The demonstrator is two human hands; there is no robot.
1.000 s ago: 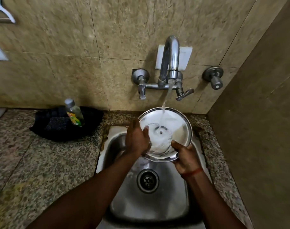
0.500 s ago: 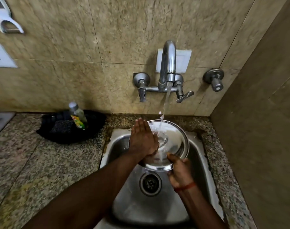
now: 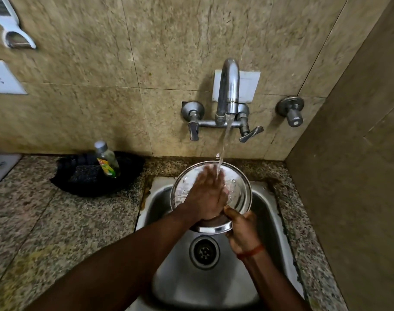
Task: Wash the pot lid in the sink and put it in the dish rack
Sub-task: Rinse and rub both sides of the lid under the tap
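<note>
One pot lid (image 3: 239, 196), two hands, one tap (image 3: 228, 90) running.
Lid over sink (image 3: 267, 232), round, face tilted up; left hand (image 3: 206, 196) flat on it, fingers straight; right hand (image 3: 243, 230) pinches its near rim.

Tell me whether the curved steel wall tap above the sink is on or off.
On: a water stream runs from the curved steel tap spout onto the left hand, spread on the round steel pot lid.
</note>
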